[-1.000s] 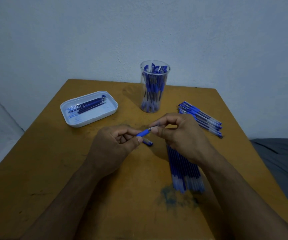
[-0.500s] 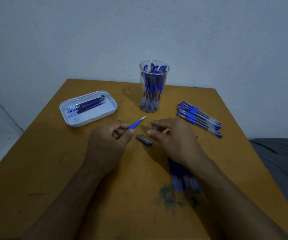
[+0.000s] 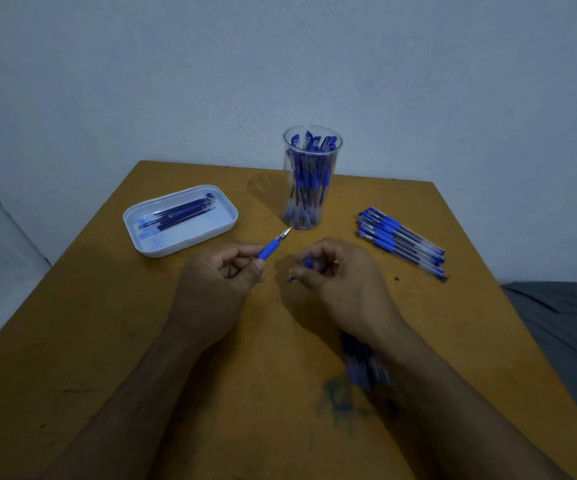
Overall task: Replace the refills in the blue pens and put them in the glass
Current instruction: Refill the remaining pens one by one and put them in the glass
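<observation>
The glass [image 3: 312, 178] near the table's [image 3: 107, 323] far edge stands packed with blue pens, so much seems done; a row of pens [image 3: 401, 242] waits by the right edge; refills lie in the white tray [image 3: 179, 220] at the far left; the left hand [image 3: 217, 285] grips a pen [image 3: 273, 247], tip bared; the right hand [image 3: 342, 282] pinches a small blue piece [image 3: 306, 266], seemingly its cap.

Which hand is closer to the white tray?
Left. The left hand is just right of the tray; the right hand is farther right, past it.
</observation>
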